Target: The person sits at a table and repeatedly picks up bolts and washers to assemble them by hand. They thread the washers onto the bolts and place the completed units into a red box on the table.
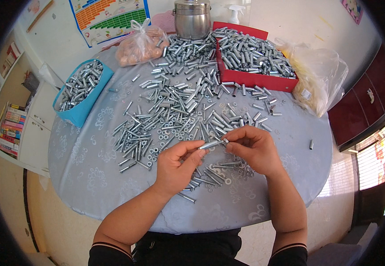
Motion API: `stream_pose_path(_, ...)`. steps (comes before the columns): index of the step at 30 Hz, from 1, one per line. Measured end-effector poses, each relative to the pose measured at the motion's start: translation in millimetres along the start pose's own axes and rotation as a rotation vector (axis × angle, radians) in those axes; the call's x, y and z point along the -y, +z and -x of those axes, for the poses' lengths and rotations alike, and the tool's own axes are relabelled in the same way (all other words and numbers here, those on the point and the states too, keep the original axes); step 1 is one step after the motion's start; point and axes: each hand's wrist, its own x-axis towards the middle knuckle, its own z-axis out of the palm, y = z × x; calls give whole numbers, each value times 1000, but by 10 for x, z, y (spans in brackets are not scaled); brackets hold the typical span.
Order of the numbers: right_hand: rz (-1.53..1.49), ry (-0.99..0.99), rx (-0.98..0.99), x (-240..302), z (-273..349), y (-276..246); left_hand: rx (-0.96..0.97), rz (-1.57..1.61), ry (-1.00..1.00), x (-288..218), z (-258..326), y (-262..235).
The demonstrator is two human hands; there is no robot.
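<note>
Between my hands, above the table, lies a silvery sleeve anchor bolt (211, 144), held nearly level. The fingertips of my left hand (180, 160) pinch its left end. At its right end, thumb and fingers of my right hand (251, 147) close around the tip, where a small nut or washer (225, 141) shows. Just beyond my hands spreads a heap of loose metal sleeves (192, 104), with long bolts (132, 137) at its left side. Hex nuts (181, 128) and flat washers (228, 181) are scattered in the middle and below my hands.
A blue box (79, 116) of assembled anchors stands at the left, a red box (259, 80) heaped with them at the back right. Plastic bags (141, 46) (318, 80) and a steel pot (192, 20) line the back. One sleeve (311, 144) lies near the table's right edge.
</note>
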Motion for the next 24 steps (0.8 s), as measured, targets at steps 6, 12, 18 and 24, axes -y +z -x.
stream_pose_path(6, -22, 13, 20, 15, 7, 23, 27, -60, 13, 12, -3, -17)
stream_pose_path(12, -40, 71, 36, 89, 29, 47, 45, -59, -6, -36, 5, -10)
stream_pose_path(18, 219, 95, 139, 7, 10, -44, 96, -143, 61, -82, 13, -40)
stream_pose_path(24, 26, -76, 46, -34, 8, 41, 35, 3, -29, -73, 8, -23)
